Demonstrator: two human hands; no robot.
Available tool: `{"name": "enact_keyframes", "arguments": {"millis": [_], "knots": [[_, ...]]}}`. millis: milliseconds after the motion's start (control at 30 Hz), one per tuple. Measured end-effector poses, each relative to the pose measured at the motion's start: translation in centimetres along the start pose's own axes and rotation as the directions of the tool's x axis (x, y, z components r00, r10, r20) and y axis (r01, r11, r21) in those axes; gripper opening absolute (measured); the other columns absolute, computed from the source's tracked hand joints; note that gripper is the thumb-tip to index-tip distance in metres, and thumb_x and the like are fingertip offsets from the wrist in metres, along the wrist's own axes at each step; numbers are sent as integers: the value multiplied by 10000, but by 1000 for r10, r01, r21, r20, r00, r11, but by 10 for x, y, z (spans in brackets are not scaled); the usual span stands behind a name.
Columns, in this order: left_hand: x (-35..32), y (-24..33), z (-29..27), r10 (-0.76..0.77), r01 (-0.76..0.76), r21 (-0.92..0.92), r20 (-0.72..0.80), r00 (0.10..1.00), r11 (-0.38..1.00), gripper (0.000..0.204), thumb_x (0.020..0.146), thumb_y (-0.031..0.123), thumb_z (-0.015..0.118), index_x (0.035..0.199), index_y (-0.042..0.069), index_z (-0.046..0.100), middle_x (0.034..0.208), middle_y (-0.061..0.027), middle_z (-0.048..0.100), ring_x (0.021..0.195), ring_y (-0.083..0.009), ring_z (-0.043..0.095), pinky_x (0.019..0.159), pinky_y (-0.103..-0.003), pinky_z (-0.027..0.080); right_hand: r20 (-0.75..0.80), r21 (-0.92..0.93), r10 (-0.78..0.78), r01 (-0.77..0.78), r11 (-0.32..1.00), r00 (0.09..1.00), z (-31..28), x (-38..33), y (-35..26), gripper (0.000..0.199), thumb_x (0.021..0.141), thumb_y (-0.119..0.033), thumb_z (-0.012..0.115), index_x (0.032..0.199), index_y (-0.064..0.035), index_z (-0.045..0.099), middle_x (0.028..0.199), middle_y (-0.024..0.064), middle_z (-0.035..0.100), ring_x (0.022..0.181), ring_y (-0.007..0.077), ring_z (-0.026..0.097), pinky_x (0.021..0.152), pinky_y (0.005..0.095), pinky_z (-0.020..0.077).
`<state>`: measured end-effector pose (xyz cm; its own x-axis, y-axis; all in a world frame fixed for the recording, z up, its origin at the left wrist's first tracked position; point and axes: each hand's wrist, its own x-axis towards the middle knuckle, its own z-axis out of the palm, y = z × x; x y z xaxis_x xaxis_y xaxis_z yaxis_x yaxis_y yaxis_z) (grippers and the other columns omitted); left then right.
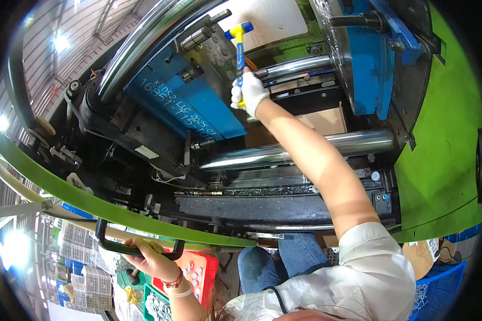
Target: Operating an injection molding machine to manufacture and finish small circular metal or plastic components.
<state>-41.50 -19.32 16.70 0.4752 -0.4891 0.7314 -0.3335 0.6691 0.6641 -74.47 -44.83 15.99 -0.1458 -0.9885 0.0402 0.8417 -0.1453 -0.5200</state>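
Observation:
My right hand (pixel 254 96), in a white glove, is closed round the handle of a small mallet (pixel 240 52) with a yellow and blue handle and blue striking faces. The mallet is held upright inside the machine, in front of the inner face of a blue mold half (pixel 160 96) that has white writing on its side. My left hand (pixel 149 259) is bare and wraps round a black pull handle (pixel 112 245) on the machine's green door edge (pixel 144 222).
Another blue mold half (pixel 365 69) stands across the gap on the right. Polished steel bars (pixel 359 142) run between the two sides. A cardboard piece (pixel 321 120) lies below. Outside stand a red tray (pixel 206 273) of small parts, a green bin (pixel 154 299) and a blue basket (pixel 439 286).

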Motion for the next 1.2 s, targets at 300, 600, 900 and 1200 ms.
{"name": "enact_keyframes", "arguments": {"millis": [300, 600, 900, 1200], "knots": [[0, -3, -1, 30, -31, 49, 5, 1000, 998, 144, 955, 52, 441, 1090, 4, 455, 575, 22, 392, 430, -33, 275, 403, -191, 210, -91, -14, -52, 50, 999, 995, 17, -2, 6, 513, 924, -584, 313, 709, -132, 424, 450, 35, 393, 332, 215, 387, 338, 374, 327], [0, -3, -2, 29, -28, -39, 34, 999, 999, 136, 943, 69, 474, 1060, 1, 483, 583, 29, 403, 446, -28, 282, 416, -193, 227, -49, 104, -146, 151, 983, 988, -5, -41, -25, 499, 930, -576, 297, 699, -149, 413, 459, 11, 360, 348, 185, 358, 382, 359, 330], [-1, 5, 6, -1, 0, -25, -22, 1000, 1000, 96, 940, 75, 480, 1020, 22, 484, 595, 27, 406, 430, -21, 266, 391, -193, 212, -63, 38, 194, -192, 981, 979, -4, -79, 53, 553, 908, -605, 350, 681, -115, 468, 439, 51, 400, 305, 220, 382, 309, 381, 339], [-1, -2, 1, -11, 10, -29, -31, 999, 1000, 130, 937, 80, 488, 1054, 24, 491, 583, 47, 384, 431, -16, 263, 394, -189, 204, -254, 239, -107, 170, 956, 961, -12, -60, 26, 571, 883, -666, 317, 670, -150, 438, 443, 26, 379, 315, 221, 381, 323, 379, 315]]}}
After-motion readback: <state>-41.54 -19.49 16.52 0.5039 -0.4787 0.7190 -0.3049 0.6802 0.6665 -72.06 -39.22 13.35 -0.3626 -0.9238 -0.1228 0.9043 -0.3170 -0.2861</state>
